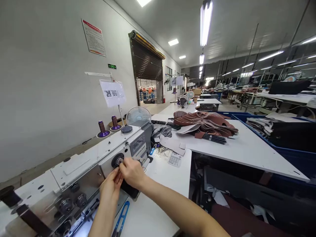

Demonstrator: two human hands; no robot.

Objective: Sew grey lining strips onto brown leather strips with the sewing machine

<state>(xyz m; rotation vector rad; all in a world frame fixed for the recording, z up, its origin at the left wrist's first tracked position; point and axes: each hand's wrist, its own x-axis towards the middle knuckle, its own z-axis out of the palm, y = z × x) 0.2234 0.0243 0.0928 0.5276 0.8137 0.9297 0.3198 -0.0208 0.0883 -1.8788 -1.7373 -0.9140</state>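
- Sewing machine (95,158): stands at the left of the view, running diagonally along the white table (160,184). The housing is mainly white and glossy, with small dark plugs along its top face.
- End section: dark grey, with a light label (140,150) reading "HIGHLEAD".
- Round fitting (115,161): located on the front face of the housing, left of the label. It has a black circular rim and a shiny metal centre; its lower right edge is partly covered by the fingers.
- Front cover (90,181): a smooth, reflective metal panel, left of the fitting. Dark, knob-like round parts (65,205) are set lower on the machine.
- Right hand (132,171): curled nearly closed at the fitting, thumb and forefinger brought together. Whether anything is pinched cannot be told.
- Left hand (111,184): just below the fitting, fingers extended and drawn together, tips meeting those of the right hand. Any held item is hidden.
- Blue-handled tool (122,215): lies on the table, near the left forearm.
- Thread cones (101,126): two, brown thread on purple bases, behind the machine.
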